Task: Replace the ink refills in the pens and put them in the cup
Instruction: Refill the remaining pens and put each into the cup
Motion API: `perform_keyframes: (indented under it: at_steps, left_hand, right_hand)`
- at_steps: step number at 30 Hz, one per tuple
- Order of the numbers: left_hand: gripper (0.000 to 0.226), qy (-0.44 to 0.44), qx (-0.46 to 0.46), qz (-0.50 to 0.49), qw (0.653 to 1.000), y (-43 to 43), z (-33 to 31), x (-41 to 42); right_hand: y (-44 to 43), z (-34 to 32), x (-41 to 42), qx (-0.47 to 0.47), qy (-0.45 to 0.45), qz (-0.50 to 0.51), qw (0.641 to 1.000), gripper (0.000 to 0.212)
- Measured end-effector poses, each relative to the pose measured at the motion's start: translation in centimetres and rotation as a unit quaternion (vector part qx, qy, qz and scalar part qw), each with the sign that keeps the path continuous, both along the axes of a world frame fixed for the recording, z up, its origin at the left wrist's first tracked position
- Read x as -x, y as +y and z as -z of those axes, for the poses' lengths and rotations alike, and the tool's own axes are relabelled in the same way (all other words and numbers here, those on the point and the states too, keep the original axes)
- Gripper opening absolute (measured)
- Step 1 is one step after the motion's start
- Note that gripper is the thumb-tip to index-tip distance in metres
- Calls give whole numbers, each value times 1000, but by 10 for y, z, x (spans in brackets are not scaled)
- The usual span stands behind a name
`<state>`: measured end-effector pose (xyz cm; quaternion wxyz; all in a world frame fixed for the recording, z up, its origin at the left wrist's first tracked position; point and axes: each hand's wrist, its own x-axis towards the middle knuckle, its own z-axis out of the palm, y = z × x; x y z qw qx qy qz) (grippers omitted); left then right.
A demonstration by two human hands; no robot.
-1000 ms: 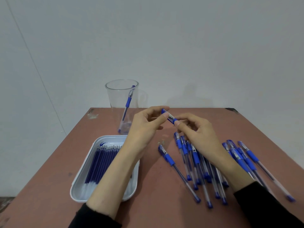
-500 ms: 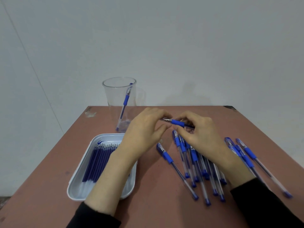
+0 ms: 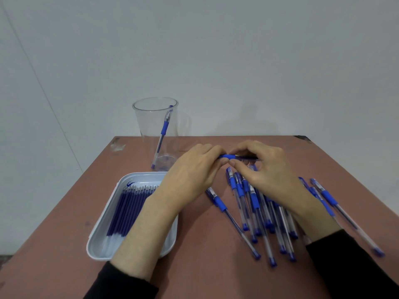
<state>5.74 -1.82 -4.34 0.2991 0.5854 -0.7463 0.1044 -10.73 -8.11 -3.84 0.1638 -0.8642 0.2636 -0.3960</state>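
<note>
Left hand (image 3: 194, 175) and right hand (image 3: 265, 169) both pinch the blue-gripped clear plastic pen (image 3: 228, 156), level above the reddish surface (image 3: 205, 266); looks like the unscrewing step; next, draw the old refill out; the clear plastic cup (image 3: 146, 137) waits just behind.

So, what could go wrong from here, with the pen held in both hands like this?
1. The left hand and right hand pinch the pen above the loose pens. If it slips, it may get mixed with the undone ones.
2. The left forearm crosses above the tray. Dropping it could disturb the refills.
3. The cup is tall and holds only one leaning pen. A careless reach might tip it.
</note>
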Motion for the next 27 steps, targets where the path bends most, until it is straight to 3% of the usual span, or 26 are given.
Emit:
perform_keyframes:
  at_steps: [21,24,27]
  left_hand:
    - [28,98,-17,5,995,10,-2,4]
    - [19,141,-28,5,990,10,-3,5]
    - [25,225,-19,-1,974,11,-7,7]
  right_hand:
    - [0,-3,6,-53,26,-43,997,9]
    - [0,-2,6,-56,32,-31,997,11]
    - [-1,1,4,-42,45,-10,998,19]
